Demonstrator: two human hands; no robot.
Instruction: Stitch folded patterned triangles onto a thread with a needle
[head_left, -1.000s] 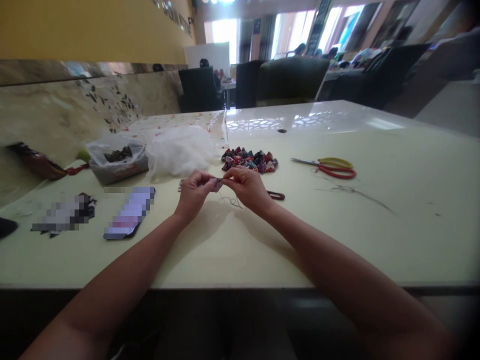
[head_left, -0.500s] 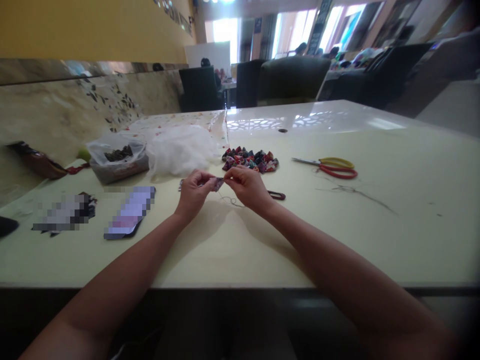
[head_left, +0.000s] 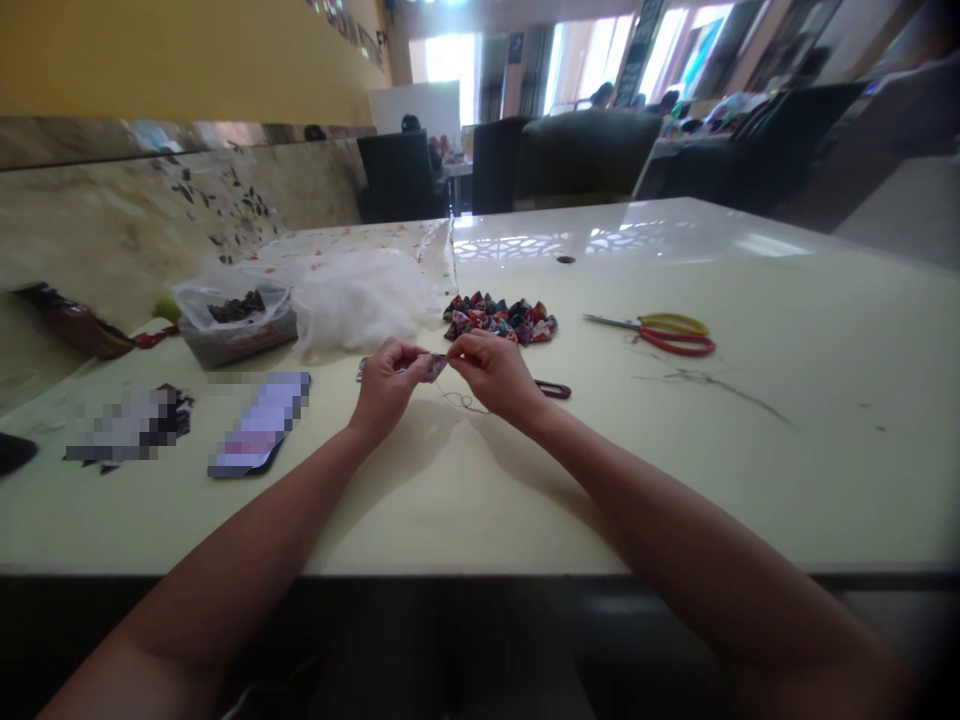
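Note:
My left hand (head_left: 388,382) is closed on a small patterned fabric piece (head_left: 436,369), pinched between thumb and fingers. Close against its right edge, my right hand (head_left: 493,370) is also closed in a pinch. What sits between those fingertips is too small to make out. A dark thread (head_left: 459,403) hangs below the fabric and loops on the table between the hands. Partly covered by my right hand lies a slim dark-brown tool with a slot (head_left: 553,390). Just beyond the hands is a heap of small, colourful folded fabric pieces (head_left: 501,320).
Scissors (head_left: 671,333) with yellow and red handles lie right, near loose threads (head_left: 731,393). Leftward are white stuffing (head_left: 360,300), a plastic-lined container of dark bits (head_left: 238,330), a phone (head_left: 262,425) and a blurred-out stack (head_left: 131,428). Chairs (head_left: 589,160) stand beyond the table.
Almost nothing differs. Both hands stay in the same place with the fabric piece held, and the right fingertips have shifted only slightly.

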